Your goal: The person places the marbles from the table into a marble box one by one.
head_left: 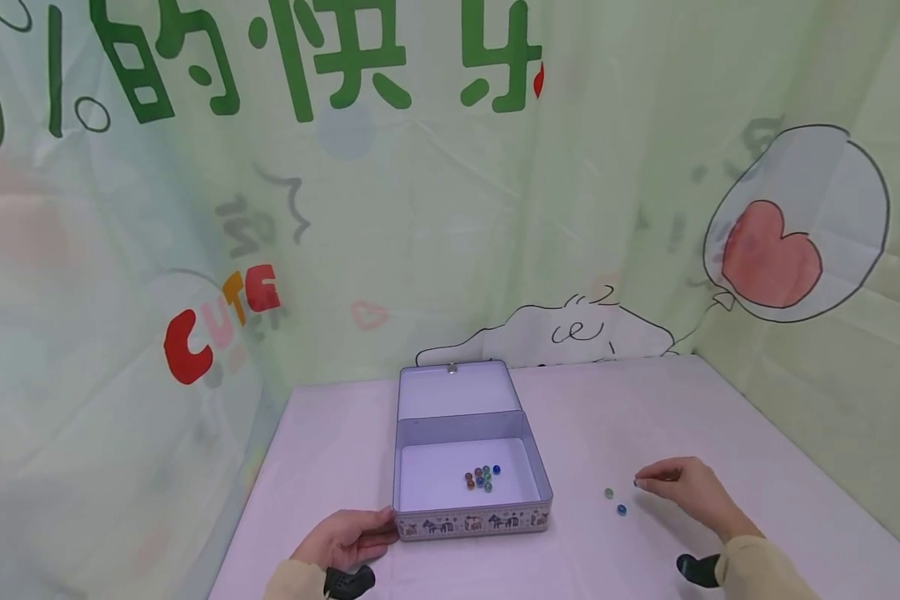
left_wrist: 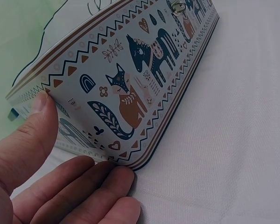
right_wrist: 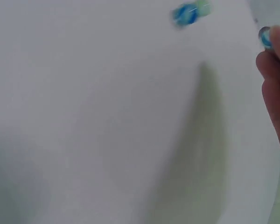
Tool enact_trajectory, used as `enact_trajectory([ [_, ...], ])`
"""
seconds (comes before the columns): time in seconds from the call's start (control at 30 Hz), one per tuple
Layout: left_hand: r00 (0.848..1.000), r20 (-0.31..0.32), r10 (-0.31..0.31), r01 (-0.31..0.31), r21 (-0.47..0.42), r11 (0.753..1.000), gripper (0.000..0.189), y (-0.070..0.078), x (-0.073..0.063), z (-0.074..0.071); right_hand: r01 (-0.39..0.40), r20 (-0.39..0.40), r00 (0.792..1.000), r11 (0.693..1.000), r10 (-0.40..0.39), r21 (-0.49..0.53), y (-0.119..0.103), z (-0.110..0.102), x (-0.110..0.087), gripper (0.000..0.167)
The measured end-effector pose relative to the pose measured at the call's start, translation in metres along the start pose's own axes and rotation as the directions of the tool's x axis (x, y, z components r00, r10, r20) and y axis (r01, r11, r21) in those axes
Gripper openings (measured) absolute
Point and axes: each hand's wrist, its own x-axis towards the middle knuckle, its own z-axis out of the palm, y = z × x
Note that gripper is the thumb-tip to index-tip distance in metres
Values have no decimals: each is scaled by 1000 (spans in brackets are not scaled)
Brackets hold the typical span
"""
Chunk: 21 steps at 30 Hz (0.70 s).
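Observation:
An open metal tin [head_left: 472, 523] with printed animals along its sides sits on the table, its lid tipped back. At the tin's front left corner rests my left hand [head_left: 348, 537], the thumb [left_wrist: 42, 112] touching its side and the fingertips [left_wrist: 119, 177] low by the bottom edge. Several glass marbles [head_left: 481, 482] lie clustered on the tin's floor. Right of the tin, my right hand [head_left: 690, 492] pinches a blue and white marble [right_wrist: 266, 38] between thumb and finger, over the table. Near it lie a greenish marble [head_left: 609, 493] and a blue marble [head_left: 621, 510].
The table [head_left: 592, 442] has a pale cover. A printed curtain [head_left: 457, 208] hangs behind it and along both sides. The tin's raised lid [head_left: 457, 392] leans back toward the rear curtain.

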Motion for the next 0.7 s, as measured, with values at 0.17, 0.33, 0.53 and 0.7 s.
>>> enact_trajectory([
  [0.17, 1000, -1, 1, -1, -2, 1000, 38, 0, 0, -1, 10, -13, 1000, 984, -8, 180, -8, -8, 0, 42],
  [0.33, 1000, 1, -2, 2, -1, 1000, 41, 1, 0, -1, 45, -29, 999, 973, -39, 226, -22, -1, 7, 42],
  [0.53, 1000, -2, 17, -17, 1, 1000, 40, 1, 0, -1, 89, -25, 996, 963, -85, 254, -56, 24, 27, 38],
  [0.7, 999, 12, 39, -39, -2, 999, 38, 0, -1, -1, 109, -11, 994, 946, -111, 307, -95, 54, 49, 32],
])
